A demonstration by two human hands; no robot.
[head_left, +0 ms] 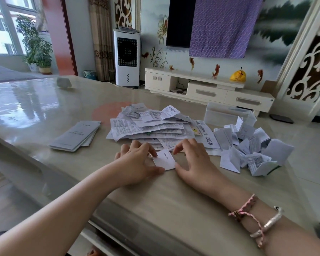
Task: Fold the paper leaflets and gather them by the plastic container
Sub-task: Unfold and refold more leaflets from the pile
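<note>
A small white folded leaflet (164, 159) lies on the table between my hands. My left hand (137, 163) pinches its left edge between thumb and fingers. My right hand (194, 161) holds its right side, thumb at the lower corner and fingers curled over the top. Behind them spreads a heap of flat printed leaflets (151, 124). To the right lies a pile of folded leaflets (251, 150), in front of the clear plastic container (224, 113).
A stack of grey booklets (77, 135) lies at the left on the glossy table (44, 111). The table's near edge runs just below my forearms. A white TV cabinet (207, 89) and an air cooler (127, 56) stand beyond the table.
</note>
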